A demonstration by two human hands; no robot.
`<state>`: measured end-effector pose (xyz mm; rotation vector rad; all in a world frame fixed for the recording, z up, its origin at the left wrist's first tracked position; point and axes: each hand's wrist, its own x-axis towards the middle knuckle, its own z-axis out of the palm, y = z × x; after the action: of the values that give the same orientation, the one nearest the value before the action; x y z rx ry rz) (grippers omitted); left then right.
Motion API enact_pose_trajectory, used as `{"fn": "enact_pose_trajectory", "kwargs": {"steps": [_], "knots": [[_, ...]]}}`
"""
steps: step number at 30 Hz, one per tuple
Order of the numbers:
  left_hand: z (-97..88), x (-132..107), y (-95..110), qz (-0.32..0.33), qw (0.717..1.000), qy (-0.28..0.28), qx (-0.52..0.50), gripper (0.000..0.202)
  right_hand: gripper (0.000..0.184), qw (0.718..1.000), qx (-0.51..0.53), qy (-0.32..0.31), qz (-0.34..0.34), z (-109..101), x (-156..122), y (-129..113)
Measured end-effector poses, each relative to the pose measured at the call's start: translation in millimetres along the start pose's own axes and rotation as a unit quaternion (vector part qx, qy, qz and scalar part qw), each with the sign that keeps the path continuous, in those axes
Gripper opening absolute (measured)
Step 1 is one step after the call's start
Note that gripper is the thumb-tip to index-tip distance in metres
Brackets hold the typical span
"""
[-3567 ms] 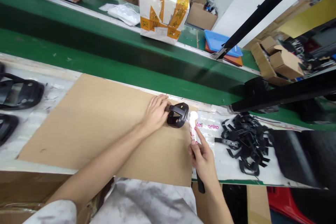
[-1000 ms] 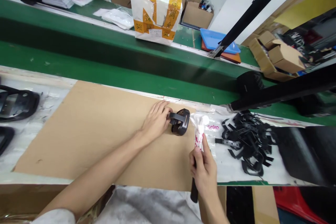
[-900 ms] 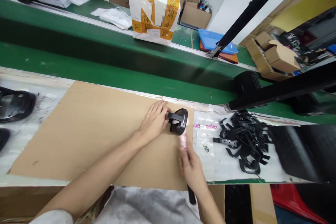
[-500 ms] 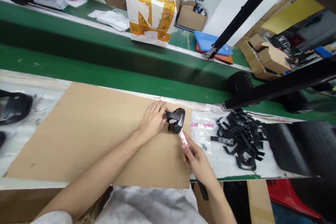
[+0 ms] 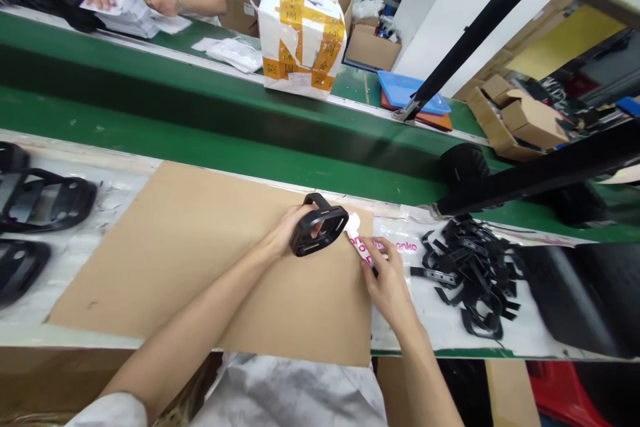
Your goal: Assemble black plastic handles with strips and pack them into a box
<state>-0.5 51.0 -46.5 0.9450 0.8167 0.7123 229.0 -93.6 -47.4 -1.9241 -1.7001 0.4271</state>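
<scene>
A black oval plastic frame point(image 5: 320, 230) with a loop at its back is tilted up over the cardboard sheet point(image 5: 200, 267). My left hand point(image 5: 284, 235) is closed on its left side; part of the fingers is hidden behind it. My right hand point(image 5: 391, 280) grips a hand tool point(image 5: 361, 248) wrapped in white with pink lettering. The tool's pale rounded end lies just right of the black frame, near the sheet's right edge. I cannot make out exactly what kind of tool it is.
Black strap pieces point(image 5: 475, 273) lie heaped on the right. More black frames point(image 5: 50, 200) are at the left. Beyond the green trough point(image 5: 200, 113) stands a taped white box point(image 5: 303, 40). A black post point(image 5: 470, 33) slants down at right. A co-worker handles papers point(image 5: 130, 17) across the bench.
The black frame has tipped over and shifted slightly left in my left hand. The tool has come out from it to the right. The whole view has shifted a little.
</scene>
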Motion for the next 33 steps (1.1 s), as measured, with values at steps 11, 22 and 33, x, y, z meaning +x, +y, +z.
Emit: {"fn": "enact_pose_trajectory", "kwargs": {"steps": [11, 22, 33], "knots": [[8.3, -7.8, 5.2, -0.026, 0.988, -0.106, -0.109, 0.03, 0.113, 0.915, 0.39, -0.107, -0.016, 15.0, 44.5, -69.3], [3.5, -4.5, 9.5, 0.026, 0.99, -0.078, -0.114, 0.042, 0.098, 0.899, 0.435, -0.045, -0.003, 20.0, 53.1, -67.8], [7.5, -1.0, -1.4, 0.08, 0.992, -0.026, -0.089, 0.049, 0.076, 0.906, 0.416, 0.053, 0.064, 31.0, 77.0, -67.5]]}}
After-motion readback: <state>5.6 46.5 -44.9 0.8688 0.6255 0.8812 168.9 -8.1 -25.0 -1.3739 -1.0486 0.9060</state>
